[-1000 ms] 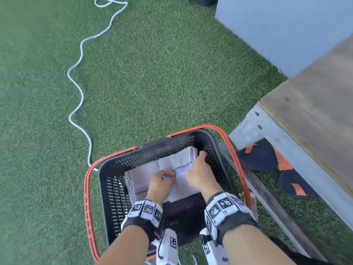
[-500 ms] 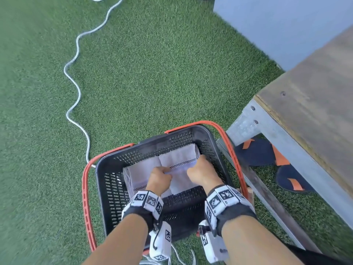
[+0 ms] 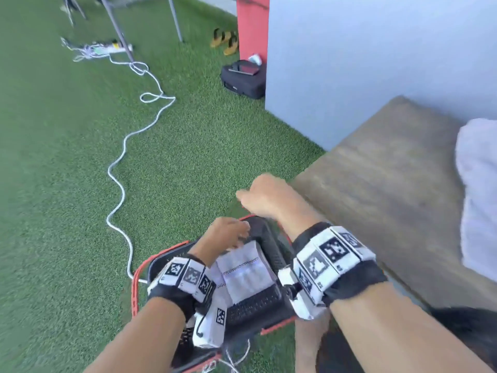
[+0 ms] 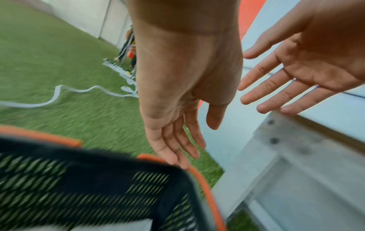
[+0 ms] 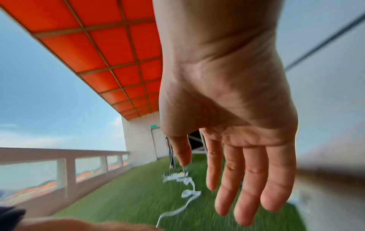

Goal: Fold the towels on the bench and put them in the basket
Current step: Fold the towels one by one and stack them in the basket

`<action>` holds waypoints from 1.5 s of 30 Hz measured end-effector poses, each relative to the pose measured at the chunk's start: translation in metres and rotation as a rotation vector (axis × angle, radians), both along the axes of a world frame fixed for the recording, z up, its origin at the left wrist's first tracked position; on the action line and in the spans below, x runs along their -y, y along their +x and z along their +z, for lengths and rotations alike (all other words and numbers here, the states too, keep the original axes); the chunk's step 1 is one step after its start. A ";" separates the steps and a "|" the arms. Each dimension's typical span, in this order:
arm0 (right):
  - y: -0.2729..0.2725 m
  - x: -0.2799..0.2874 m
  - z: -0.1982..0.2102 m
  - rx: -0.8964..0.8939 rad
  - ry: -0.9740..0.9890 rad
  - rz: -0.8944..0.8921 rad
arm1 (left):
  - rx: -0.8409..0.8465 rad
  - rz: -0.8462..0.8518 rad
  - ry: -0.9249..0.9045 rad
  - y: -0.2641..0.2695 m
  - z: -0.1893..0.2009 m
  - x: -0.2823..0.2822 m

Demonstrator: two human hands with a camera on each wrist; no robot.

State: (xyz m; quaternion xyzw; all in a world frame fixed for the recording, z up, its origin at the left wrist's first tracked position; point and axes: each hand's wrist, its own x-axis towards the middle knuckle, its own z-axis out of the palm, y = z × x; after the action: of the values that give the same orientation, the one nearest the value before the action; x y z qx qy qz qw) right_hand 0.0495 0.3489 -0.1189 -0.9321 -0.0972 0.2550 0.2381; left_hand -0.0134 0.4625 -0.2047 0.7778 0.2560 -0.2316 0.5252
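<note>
A black mesh basket point(image 3: 255, 308) with orange handles stands on the grass below me, and folded white towels point(image 3: 246, 270) lie inside it. My left hand point(image 3: 228, 234) hovers over the basket's far rim point(image 4: 171, 170) with straight fingers point(image 4: 177, 145) and holds nothing. My right hand point(image 3: 262, 193) is higher, between the basket and the wooden bench point(image 3: 390, 184), fingers point(image 5: 247, 187) loose and empty. It also shows in the left wrist view as an open right palm point(image 4: 308, 62). A white towel point(image 3: 478, 195) lies on the bench at the far right.
A white cable point(image 3: 121, 184) snakes over the green turf to a power strip point(image 3: 105, 48). A black bag point(image 3: 243, 78) sits by the pale wall point(image 3: 376, 63). The bench's grey metal frame point(image 4: 276, 156) stands just right of the basket. A railing point(image 5: 65, 162) edges the terrace.
Both hands have let go of the folded towel and lifted out of the basket, the right one rising toward the bench. My view has swung up and to the right.
</note>
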 end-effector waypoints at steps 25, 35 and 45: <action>-0.128 0.383 0.043 -0.006 -0.215 -0.385 | 0.438 -1.300 0.581 0.030 0.203 0.354; -0.144 0.376 0.021 0.356 -0.328 -0.468 | 0.612 -1.119 0.638 -0.006 0.101 0.355; -0.210 0.425 0.062 0.629 0.199 -0.801 | 0.988 -0.979 0.318 -0.026 0.103 0.382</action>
State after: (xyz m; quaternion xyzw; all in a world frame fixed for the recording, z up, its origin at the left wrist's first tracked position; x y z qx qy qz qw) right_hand -0.1605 -0.0764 -0.0569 -0.9007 0.1765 -0.1592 0.3636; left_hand -0.0398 0.0809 -0.1020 0.8845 -0.3600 -0.0213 0.2959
